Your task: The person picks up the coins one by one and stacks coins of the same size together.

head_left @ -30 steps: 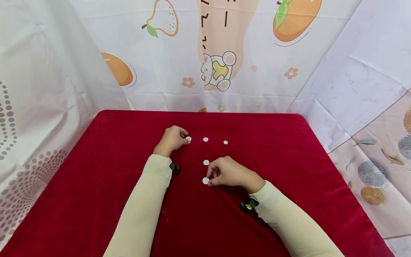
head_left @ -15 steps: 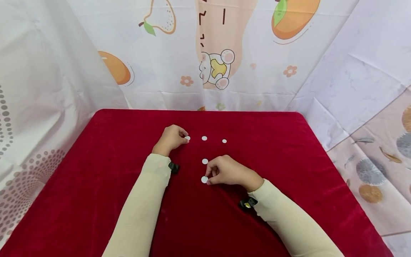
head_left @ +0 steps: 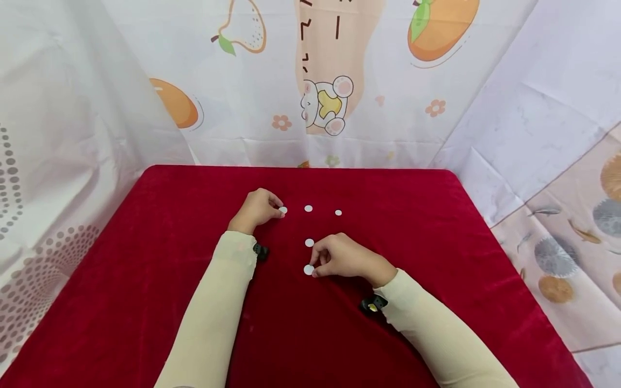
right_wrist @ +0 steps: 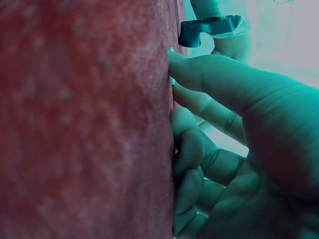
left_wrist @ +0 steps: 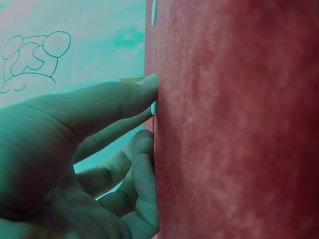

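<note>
Several small flat white round discs lie on a red velvety cloth in a T-like layout. At the left end of the far row, my left hand (head_left: 259, 210) has thumb and index finger at the edges of one white disc (head_left: 283, 210), pinching it flat on the cloth. My right hand (head_left: 350, 260) pinches the nearest disc (head_left: 308, 270) the same way, its other fingers curled under. In the left wrist view the thumb (left_wrist: 114, 102) comes down at the cloth beside the thin disc edge (left_wrist: 153, 107). The right thumb (right_wrist: 209, 72) likewise meets the cloth in the right wrist view.
Three more discs lie untouched: a middle one (head_left: 308, 208) and a smaller right one (head_left: 338, 213) in the far row, and one (head_left: 309, 243) just beyond my right fingers. The red cloth (head_left: 412, 215) covers the table, with printed curtains (head_left: 233, 97) around its back and sides.
The head view has shifted slightly. Both hands stay at the same discs, and the layout on the cloth looks the same.
</note>
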Available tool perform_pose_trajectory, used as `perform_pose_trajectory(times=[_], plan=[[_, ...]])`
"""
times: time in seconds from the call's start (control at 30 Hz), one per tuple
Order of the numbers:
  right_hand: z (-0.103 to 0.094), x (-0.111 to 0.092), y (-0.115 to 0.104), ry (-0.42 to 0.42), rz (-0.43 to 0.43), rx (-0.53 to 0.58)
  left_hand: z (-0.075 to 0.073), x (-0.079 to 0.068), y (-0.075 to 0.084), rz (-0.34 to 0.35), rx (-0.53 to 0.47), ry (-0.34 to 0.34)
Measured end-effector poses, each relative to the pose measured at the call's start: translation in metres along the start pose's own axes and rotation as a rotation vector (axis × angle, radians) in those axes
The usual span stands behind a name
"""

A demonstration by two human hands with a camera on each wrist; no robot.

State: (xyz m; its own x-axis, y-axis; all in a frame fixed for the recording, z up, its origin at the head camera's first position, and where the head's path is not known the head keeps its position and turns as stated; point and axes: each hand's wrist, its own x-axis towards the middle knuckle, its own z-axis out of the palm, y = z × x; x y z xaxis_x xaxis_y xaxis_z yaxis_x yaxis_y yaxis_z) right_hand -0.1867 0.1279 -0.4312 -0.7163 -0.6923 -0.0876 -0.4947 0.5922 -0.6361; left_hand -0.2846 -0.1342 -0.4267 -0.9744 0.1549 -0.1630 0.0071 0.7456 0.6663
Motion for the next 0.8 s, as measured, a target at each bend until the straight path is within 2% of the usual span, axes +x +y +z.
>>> perform_pose_trajectory(times=[0.47, 0.57, 0.67, 0.8], plan=[[-0.0001, 0.0009, 0.0006, -0.003, 0.001, 0.000, -0.0018, 0.0000, -0.0013, 0.035, 0.036, 0.006], [-0.0009, 0.0017, 0.0004, 0.002, -0.005, -0.001, -0.0034, 0.0005, -0.0010, 0.045, 0.048, 0.029], [-0.0015, 0.0022, 0.0001, 0.006, -0.001, 0.002, -0.0050, 0.0007, -0.0009, 0.051, 0.044, 0.041], [-0.0006, 0.0022, -0.0005, -0.005, 0.004, 0.004, -0.0073, -0.0005, -0.0021, 0.035, 0.018, 0.025]])
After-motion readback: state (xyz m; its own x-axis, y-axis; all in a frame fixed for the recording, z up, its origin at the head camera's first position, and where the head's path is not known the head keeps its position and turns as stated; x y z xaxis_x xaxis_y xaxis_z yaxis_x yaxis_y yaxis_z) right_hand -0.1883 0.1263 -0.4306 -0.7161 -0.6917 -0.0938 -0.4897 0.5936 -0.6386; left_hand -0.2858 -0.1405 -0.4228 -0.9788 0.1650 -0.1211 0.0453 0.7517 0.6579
